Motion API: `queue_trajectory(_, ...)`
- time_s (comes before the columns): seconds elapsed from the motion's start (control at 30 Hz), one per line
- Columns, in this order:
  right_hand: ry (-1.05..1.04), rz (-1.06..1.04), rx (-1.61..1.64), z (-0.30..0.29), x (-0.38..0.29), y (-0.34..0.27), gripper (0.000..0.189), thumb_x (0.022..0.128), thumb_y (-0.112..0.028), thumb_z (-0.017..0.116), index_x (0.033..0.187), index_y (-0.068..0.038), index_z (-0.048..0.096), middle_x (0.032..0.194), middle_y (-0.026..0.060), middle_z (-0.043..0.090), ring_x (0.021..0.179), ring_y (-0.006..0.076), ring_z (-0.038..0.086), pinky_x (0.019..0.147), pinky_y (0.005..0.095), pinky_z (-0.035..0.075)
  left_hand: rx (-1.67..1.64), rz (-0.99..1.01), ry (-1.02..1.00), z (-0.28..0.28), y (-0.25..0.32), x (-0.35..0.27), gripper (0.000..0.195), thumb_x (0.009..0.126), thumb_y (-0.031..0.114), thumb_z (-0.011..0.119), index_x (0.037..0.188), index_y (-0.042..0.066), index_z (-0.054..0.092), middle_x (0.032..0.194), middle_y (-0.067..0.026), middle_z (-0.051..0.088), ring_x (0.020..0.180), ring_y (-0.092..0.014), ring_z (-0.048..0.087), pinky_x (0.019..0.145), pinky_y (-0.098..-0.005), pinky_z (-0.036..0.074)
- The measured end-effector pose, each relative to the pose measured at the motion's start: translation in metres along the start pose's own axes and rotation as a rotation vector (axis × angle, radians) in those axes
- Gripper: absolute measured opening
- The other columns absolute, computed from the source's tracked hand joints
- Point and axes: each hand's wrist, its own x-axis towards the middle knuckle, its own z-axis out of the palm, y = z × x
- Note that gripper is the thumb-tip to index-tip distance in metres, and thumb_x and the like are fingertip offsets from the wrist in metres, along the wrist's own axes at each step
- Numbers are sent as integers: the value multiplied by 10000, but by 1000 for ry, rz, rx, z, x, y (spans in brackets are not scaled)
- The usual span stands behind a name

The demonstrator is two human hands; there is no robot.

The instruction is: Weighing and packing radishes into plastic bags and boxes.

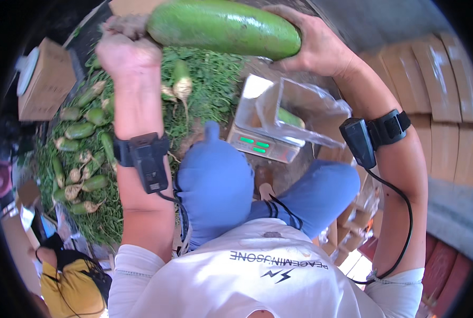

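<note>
A large green radish (224, 30), smooth and wet-looking, is held up crosswise close to the camera. My right hand (316, 43) grips its right end, thumb below and fingers above. At the other end, my left hand (131, 45) is curled against the radish, its soiled fingers blurred and partly hidden. Below the right hand stands a digital scale (264, 145) with lit green digits. A clear plastic bag (312, 105) lies open on its metal pan, with another green radish (290, 117) showing inside.
Several green radishes (79, 130) with pale root ends lie on a heap of leafy greens (212, 83) at left. Flattened cardboard boxes (439, 75) are stacked at right. A cardboard carton (47, 81) stands at far left. A person in a yellow garment (73, 286) is at lower left.
</note>
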Motion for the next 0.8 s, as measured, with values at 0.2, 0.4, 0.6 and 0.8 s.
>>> queue_trajectory(0.2,277,82,294,-14,-61,4,756,572,-188,746,1223,-37,392,1084,133,555,995,227,533,890,310,399,-279,-306,-223,62,-42,21,216,816,62,313,607,98,355,526,31,265,438,-90,234,406,-244,228)
queue_trajectory(0.4,451,173,170,-22,-93,19,685,512,-139,695,1146,-8,471,977,132,584,915,217,553,827,311,431,92,-71,-38,118,-90,-33,170,821,36,344,700,66,460,534,-37,347,430,-137,326,431,-283,345)
queue_trajectory(0.6,377,165,-322,-50,-88,12,684,482,-146,677,1139,-147,487,941,105,578,878,315,547,775,379,456,1106,66,-484,51,-82,-48,281,892,255,443,957,22,586,742,-22,541,601,-85,477,546,-235,385)
queue_trajectory(0.8,266,93,-644,-53,-55,7,718,489,-145,690,1172,-180,471,935,75,555,878,299,538,746,383,470,1798,92,-481,20,-54,-39,328,870,213,402,978,-66,536,887,-238,585,863,-404,540,769,-419,410)
